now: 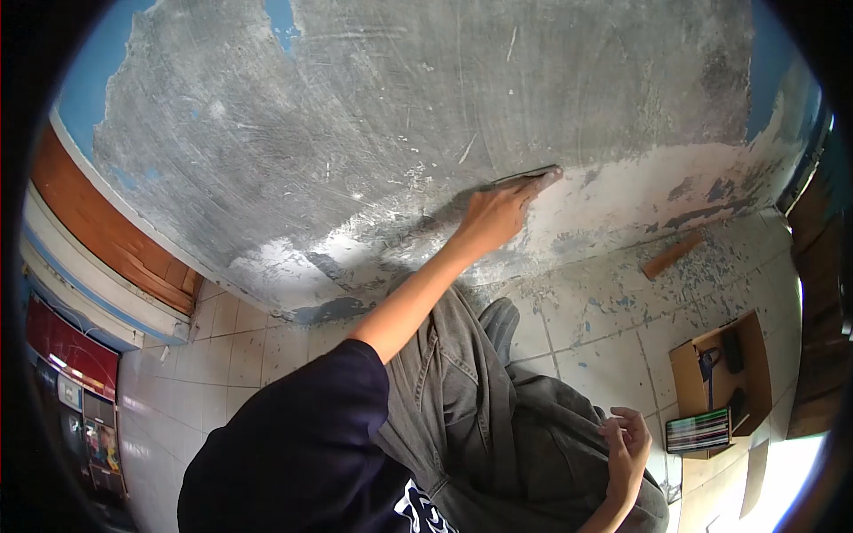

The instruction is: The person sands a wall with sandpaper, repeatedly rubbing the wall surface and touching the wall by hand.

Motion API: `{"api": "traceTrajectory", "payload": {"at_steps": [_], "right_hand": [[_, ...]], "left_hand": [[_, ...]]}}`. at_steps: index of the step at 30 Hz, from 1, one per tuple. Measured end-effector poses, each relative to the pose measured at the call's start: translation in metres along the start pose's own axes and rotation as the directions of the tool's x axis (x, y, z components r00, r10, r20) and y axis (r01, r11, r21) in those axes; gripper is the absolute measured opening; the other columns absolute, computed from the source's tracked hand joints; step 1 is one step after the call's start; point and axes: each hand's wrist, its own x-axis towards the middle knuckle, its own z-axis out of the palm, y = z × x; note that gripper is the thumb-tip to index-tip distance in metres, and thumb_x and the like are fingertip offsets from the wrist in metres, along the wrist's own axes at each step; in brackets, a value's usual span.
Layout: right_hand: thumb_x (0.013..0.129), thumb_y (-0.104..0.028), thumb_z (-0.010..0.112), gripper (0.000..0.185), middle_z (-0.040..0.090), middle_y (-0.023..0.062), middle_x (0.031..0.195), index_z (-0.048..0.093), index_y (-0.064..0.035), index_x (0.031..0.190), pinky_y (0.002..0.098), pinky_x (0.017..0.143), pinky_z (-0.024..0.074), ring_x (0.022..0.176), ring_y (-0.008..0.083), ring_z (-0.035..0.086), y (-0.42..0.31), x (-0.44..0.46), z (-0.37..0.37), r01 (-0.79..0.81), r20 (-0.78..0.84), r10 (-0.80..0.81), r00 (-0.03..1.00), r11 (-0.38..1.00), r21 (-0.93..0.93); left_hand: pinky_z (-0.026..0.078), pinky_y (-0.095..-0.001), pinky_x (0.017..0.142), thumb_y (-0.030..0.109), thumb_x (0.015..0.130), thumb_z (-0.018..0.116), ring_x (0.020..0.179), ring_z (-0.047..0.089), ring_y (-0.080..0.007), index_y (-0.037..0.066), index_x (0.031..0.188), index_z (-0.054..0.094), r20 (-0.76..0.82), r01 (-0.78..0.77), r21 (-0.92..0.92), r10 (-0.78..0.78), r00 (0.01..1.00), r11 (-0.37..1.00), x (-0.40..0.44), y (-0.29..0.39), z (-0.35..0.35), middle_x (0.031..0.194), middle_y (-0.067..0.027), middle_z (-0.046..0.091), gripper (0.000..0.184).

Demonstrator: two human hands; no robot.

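My left hand (498,216) reaches to the grey, scraped wall (355,115) and is closed on a thin, flat, dark-edged tool (531,172) pressed against the surface. Its fingertips lie near the upper border of a whitish patch (640,182) low on the wall. Most of the tool is hidden by the fingers. My right hand (627,449) hovers by or rests on my knee at the lower right, with loosely bent, parted fingers and nothing visible in them.
Paint flakes litter the tiled floor (591,311) along the wall, where a brown strip (673,255) lies. An open cardboard box (755,373) with dark items stands at the right, a striped stack (698,433) at its edge. An orange-brown wooden panel (115,222) is at the left.
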Motion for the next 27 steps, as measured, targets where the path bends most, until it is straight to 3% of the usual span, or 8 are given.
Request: {"api": "traceTrajectory", "payload": {"at_steps": [4,6,13,15,19,21,24,27], "right_hand": [[0.082,-0.008,0.059,0.017,0.059,0.0054,0.074,0.057,0.0020,0.096,0.0209,0.060,0.0421,0.069,0.0102,0.057,0.002,0.000,0.003,0.011,-0.006,-0.011,1.000,1.000,0.028],[0.082,-0.008,0.059,0.017,0.059,0.0056,0.074,0.058,0.0017,0.095,0.0212,0.060,0.0422,0.069,0.0105,0.057,0.003,-0.001,0.002,0.009,-0.019,-0.008,1.000,0.999,0.031],[0.083,-0.005,0.057,0.015,0.057,0.0030,0.074,0.057,0.0007,0.097,0.0201,0.060,0.0443,0.065,0.0085,0.056,0.003,-0.002,0.001,0.031,0.004,-0.032,0.999,0.999,0.045],[0.083,-0.005,0.057,0.016,0.057,0.0036,0.074,0.057,0.0009,0.097,0.0201,0.058,0.0446,0.064,0.0086,0.055,0.000,-0.001,0.002,0.009,0.007,-0.009,1.000,0.999,0.048],[0.082,-0.005,0.057,0.016,0.057,0.0045,0.074,0.057,0.0013,0.097,0.0206,0.053,0.0438,0.058,0.0085,0.052,-0.003,-0.006,0.004,-0.016,0.000,0.016,1.000,0.999,0.044],[0.082,-0.004,0.057,0.016,0.057,0.0048,0.074,0.057,0.0014,0.097,0.0204,0.051,0.0431,0.056,0.0084,0.052,-0.004,-0.009,0.002,-0.030,-0.035,0.032,0.999,0.999,0.044],[0.082,-0.007,0.058,0.016,0.057,0.0047,0.075,0.059,0.0010,0.095,0.0205,0.049,0.0440,0.057,0.0069,0.051,-0.003,-0.009,0.000,0.005,-0.019,-0.004,1.000,0.999,0.049],[0.081,-0.008,0.058,0.016,0.058,0.0046,0.075,0.059,0.0008,0.095,0.0201,0.049,0.0438,0.056,0.0066,0.050,-0.004,-0.008,0.001,-0.014,-0.007,0.014,1.000,0.999,0.039]], "left_hand": [[0.052,-0.0395,0.065,0.008,0.084,0.048,0.088,0.063,-0.0298,0.033,0.136,0.033,0.148,0.118,-0.054,-0.109,0.983,0.992,0.015,0.005,-0.003,0.110,-0.0086,0.062,0.061],[0.053,-0.0331,0.058,0.002,0.080,0.048,0.082,0.065,-0.0233,0.028,0.137,0.034,0.100,0.025,0.044,-0.029,0.995,0.999,0.018,0.003,0.017,0.112,-0.0047,0.062,0.065],[0.053,-0.0333,0.062,0.001,0.079,0.047,0.090,0.063,-0.0236,0.028,0.138,0.033,-0.052,-0.103,-0.013,0.102,0.993,0.995,-0.001,-0.006,-0.005,0.118,-0.0054,0.058,0.066],[0.053,-0.0331,0.066,-0.001,0.079,0.045,0.098,0.061,-0.0234,0.028,0.139,0.031,0.233,0.128,0.002,-0.124,0.964,0.992,0.007,0.007,-0.018,0.123,-0.0043,0.055,0.068],[0.053,-0.0358,0.071,0.001,0.082,0.044,0.103,0.059,-0.0253,0.030,0.140,0.027,0.170,0.054,-0.011,-0.051,0.984,0.998,0.027,0.014,0.014,0.125,-0.0059,0.053,0.067],[0.054,-0.0316,0.072,-0.004,0.080,0.042,0.103,0.059,-0.0219,0.022,0.139,0.031,0.070,-0.019,-0.053,0.022,0.997,0.998,0.030,0.020,0.020,0.131,-0.0030,0.049,0.066],[0.054,-0.0299,0.073,-0.004,0.079,0.042,0.105,0.058,-0.0212,0.021,0.140,0.030,-0.073,-0.123,-0.035,0.120,0.990,0.992,0.010,0.000,0.031,0.133,-0.0030,0.046,0.067],[0.054,-0.0294,0.075,-0.006,0.077,0.044,0.107,0.057,-0.0205,0.020,0.140,0.029,0.016,-0.081,0.027,0.081,0.997,0.996,-0.013,-0.010,0.009,0.133,-0.0037,0.047,0.069]]}}
